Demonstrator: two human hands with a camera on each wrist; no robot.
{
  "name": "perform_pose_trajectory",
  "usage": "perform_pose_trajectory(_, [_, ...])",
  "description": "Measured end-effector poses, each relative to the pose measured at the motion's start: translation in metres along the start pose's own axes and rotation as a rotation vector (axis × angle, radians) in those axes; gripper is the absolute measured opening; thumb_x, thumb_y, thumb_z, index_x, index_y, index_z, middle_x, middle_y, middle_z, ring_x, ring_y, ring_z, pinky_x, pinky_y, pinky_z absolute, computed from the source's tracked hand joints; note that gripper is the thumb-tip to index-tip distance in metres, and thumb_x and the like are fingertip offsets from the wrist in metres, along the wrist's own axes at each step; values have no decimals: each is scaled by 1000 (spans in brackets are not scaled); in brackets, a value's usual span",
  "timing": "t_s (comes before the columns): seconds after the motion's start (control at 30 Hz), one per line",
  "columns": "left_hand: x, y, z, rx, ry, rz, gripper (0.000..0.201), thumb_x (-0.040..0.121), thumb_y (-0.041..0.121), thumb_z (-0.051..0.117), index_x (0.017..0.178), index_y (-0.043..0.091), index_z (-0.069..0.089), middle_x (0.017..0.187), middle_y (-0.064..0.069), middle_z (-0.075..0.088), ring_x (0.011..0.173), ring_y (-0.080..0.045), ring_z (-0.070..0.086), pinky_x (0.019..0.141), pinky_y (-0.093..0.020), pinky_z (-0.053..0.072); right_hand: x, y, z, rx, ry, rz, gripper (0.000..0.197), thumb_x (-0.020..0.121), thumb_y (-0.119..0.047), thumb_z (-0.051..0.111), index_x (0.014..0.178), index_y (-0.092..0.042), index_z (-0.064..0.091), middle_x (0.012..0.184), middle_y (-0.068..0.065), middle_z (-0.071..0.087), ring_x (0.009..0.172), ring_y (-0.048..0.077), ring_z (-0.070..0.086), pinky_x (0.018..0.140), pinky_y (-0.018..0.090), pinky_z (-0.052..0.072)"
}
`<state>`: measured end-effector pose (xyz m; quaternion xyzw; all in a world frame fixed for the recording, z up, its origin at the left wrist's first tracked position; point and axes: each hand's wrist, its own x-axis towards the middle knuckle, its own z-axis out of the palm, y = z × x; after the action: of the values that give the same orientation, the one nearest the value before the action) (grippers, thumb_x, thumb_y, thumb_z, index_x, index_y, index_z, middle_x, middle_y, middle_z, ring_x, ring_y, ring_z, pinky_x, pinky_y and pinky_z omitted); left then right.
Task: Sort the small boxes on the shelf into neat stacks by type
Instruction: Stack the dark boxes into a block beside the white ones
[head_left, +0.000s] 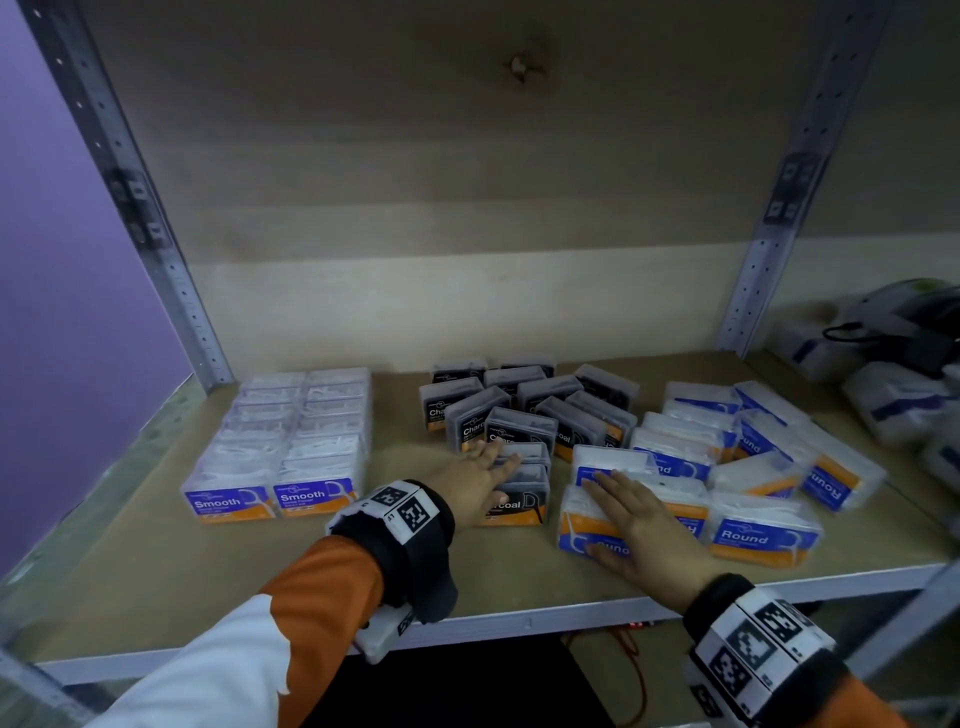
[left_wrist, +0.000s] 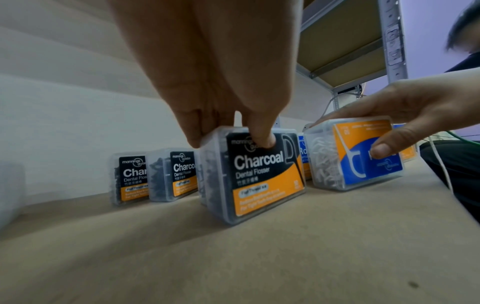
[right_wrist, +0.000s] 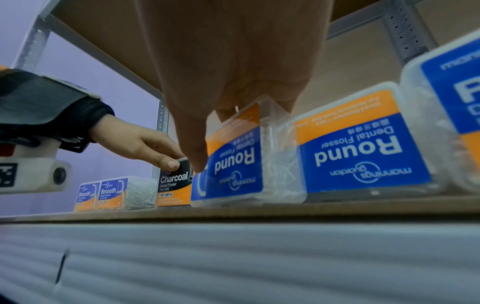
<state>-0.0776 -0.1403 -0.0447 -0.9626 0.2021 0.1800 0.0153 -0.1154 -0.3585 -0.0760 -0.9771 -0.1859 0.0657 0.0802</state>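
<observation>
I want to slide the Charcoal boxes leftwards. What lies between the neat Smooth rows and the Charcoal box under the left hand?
Nothing: in the head view, bare shelf board separates the Smooth rows from the Charcoal box.

Purple wall (head_left: 67, 291) at left; blurry, perhaps wrapped packs (head_left: 893, 400) at right.

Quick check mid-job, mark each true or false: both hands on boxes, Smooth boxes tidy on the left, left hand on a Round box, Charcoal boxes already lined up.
1. Both hands are on boxes. True: left hand and right hand each grip one.
2. The Smooth boxes stand in tidy rows at the left. True.
3. The left hand grips a Round box. False: it grips a Charcoal box; the right grips the Round box.
4. The Charcoal boxes are lined up. False: the Charcoal group sits askew.
</observation>
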Motion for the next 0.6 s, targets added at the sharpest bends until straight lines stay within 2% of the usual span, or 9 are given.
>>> perform_pose_trajectory(0.43, [4,-3,2,20,-10,11,56,103,24,28,151,17,-2,159,-12,-11,147,-29,-5,119,-34,7,3,2,2,-29,-36,-15,68,98,-45,35,151,-23,-1,160,-4,-4,148,13,-7,119,26,-5])
perform_pose_trajectory(0.6, [5,-4,2,43,-5,14,57,103,26,27,151,17,-3,159,-11,-11,147,-28,-6,119,-34,8,5,5,5,-33,-8,-23,63,100,-38,33,151,-23,1,160,-4,-1,148,13,-5,119,26,-4])
